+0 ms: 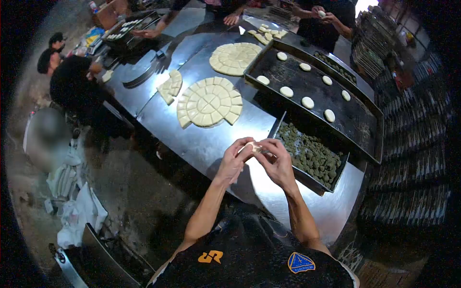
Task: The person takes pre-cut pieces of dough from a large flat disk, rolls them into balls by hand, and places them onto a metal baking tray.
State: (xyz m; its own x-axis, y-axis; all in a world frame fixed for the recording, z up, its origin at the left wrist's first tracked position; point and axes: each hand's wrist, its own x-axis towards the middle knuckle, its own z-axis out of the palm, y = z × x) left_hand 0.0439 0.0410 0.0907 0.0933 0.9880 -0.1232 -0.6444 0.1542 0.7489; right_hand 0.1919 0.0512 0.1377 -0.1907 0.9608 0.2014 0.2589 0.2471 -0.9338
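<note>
Over the near edge of the metal table, my left hand [234,161] and my right hand [276,161] meet around a small pale piece of dough [251,147]. Fingers of both are closed on it and partly cover it. Just right of my hands is a metal tray of dark green filling lumps [317,156]. Beyond that, a large black baking tray [317,79] bears several round white dough pieces [308,102]. Ahead and to the left lies a flat dough disc cut into segments [209,102], with some pieces gone from its rim.
A second cut dough disc [235,58] and loose dough pieces [268,34] lie farther back. A round metal lid-like object [140,73] rests at left. Several people work around the table; one person's hands [326,17] hold dough. Stacked trays [408,158] stand at right.
</note>
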